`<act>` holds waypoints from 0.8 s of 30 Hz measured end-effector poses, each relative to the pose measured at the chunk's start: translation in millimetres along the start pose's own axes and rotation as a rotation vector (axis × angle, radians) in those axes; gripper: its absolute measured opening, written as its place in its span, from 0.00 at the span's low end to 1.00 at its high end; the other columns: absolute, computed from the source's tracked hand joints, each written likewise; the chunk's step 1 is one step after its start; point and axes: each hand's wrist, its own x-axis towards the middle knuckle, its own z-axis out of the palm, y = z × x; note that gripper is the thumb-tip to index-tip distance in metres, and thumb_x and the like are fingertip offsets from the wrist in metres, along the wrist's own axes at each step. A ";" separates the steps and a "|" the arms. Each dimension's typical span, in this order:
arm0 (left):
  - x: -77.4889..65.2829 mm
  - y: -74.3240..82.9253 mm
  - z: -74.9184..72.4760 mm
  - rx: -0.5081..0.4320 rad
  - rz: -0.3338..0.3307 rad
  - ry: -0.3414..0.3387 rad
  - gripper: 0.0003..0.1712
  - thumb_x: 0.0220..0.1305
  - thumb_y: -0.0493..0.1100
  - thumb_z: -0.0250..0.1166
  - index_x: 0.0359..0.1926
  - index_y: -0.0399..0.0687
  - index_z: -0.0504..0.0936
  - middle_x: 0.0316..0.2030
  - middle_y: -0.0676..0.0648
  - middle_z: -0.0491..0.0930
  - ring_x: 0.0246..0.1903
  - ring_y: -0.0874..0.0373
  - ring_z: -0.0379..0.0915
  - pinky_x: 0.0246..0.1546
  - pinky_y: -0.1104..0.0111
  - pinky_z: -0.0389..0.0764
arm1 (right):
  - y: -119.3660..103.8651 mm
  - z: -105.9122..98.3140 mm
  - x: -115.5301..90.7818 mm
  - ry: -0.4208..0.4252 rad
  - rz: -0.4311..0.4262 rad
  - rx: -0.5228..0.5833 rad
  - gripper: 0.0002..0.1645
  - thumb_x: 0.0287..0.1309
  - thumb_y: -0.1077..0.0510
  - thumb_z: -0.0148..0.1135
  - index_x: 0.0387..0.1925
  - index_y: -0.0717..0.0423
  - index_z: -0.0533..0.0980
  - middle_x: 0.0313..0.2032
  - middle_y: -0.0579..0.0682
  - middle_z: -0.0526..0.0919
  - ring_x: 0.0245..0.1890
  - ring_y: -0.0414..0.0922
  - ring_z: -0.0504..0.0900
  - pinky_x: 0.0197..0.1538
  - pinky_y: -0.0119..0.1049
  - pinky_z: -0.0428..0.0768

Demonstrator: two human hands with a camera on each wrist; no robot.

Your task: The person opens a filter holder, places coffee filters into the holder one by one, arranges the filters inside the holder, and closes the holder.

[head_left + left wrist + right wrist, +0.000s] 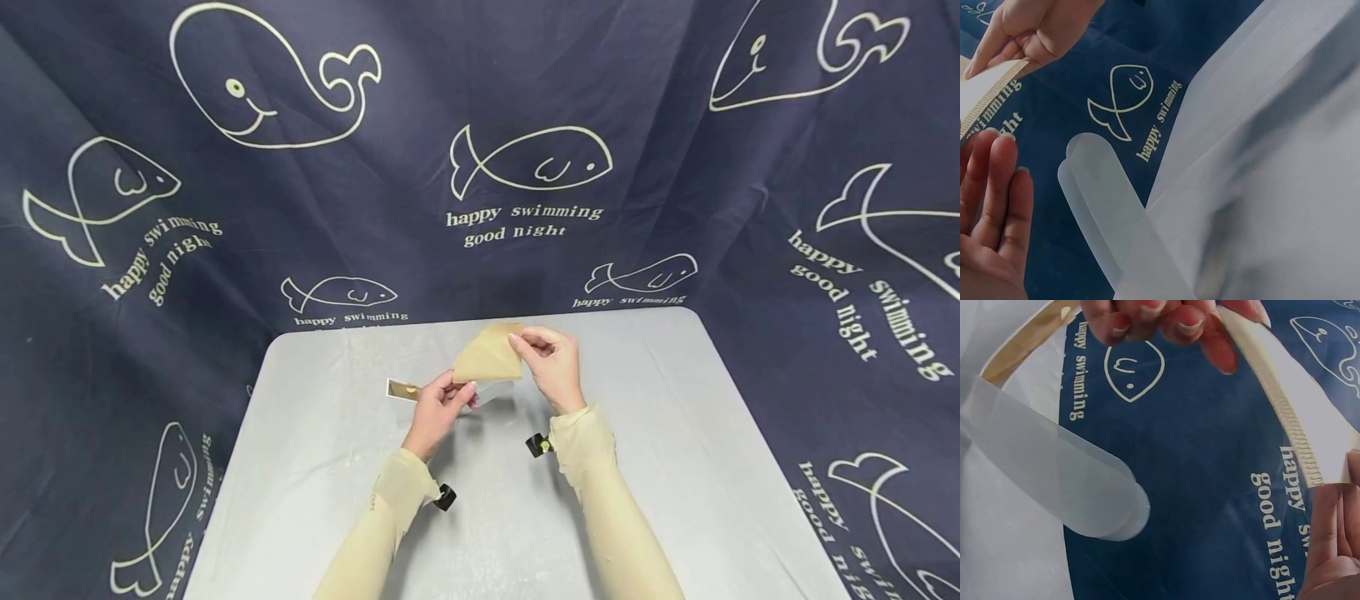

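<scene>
A tan cone coffee filter (487, 354) with a crimped edge is held up above the far part of the table. My left hand (437, 410) pinches its lower left corner between thumb and fingers. At the right edge, the thumb and fingertips of my right hand (553, 365) grip the paper. Both wrist views show the filter (988, 90) stretched between the two hands, its crimped seam (1285, 419) facing the cameras. Below the hands, a translucent plastic piece (1060, 462) with a rounded end sticks out. Beside my left hand is a white-rimmed holder (392, 388) with brown paper inside.
The grey-white table (660, 467) has rounded far corners. Right behind its far edge hangs a dark blue curtain (525, 275) printed with whales and fish. Small black wrist cameras sit on both sleeved forearms.
</scene>
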 end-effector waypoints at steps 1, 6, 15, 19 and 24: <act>-0.4 -0.6 0.2 0.001 0.001 0.011 0.15 0.72 0.40 0.66 0.46 0.26 0.80 0.30 0.52 0.83 0.31 0.63 0.82 0.37 0.70 0.86 | 0.2 0.9 -1.6 -0.002 0.012 0.003 0.06 0.56 0.72 0.73 0.35 0.75 0.84 0.28 0.36 0.87 0.27 0.31 0.84 0.35 0.22 0.82; -7.9 -2.1 -6.1 0.025 0.003 0.056 0.10 0.72 0.39 0.66 0.40 0.32 0.82 0.30 0.42 0.83 0.29 0.62 0.82 0.35 0.71 0.85 | -9.2 6.9 -9.8 -0.075 0.083 0.031 0.06 0.57 0.75 0.69 0.36 0.79 0.82 0.28 0.39 0.86 0.27 0.31 0.83 0.35 0.21 0.82; -10.3 0.4 -11.1 0.145 -0.005 0.008 0.08 0.71 0.38 0.67 0.41 0.35 0.84 0.34 0.29 0.83 0.30 0.64 0.81 0.37 0.69 0.85 | -11.1 -4.4 -2.4 -0.218 0.090 -0.094 0.12 0.60 0.71 0.69 0.46 0.70 0.85 0.29 0.46 0.86 0.22 0.32 0.71 0.27 0.20 0.71; -7.5 3.3 -7.8 0.230 -0.013 -0.001 0.05 0.70 0.36 0.67 0.39 0.36 0.85 0.31 0.33 0.85 0.30 0.64 0.80 0.33 0.72 0.80 | -6.8 -13.8 3.1 -0.317 0.100 -0.131 0.14 0.59 0.68 0.72 0.48 0.65 0.86 0.40 0.55 0.90 0.24 0.32 0.77 0.29 0.22 0.75; -5.5 4.7 -5.0 0.250 0.012 -0.028 0.04 0.69 0.35 0.68 0.37 0.38 0.84 0.31 0.37 0.85 0.31 0.65 0.80 0.34 0.73 0.82 | -7.2 -19.8 5.4 -0.397 0.117 -0.148 0.11 0.57 0.62 0.76 0.42 0.60 0.88 0.42 0.58 0.90 0.33 0.37 0.87 0.35 0.28 0.84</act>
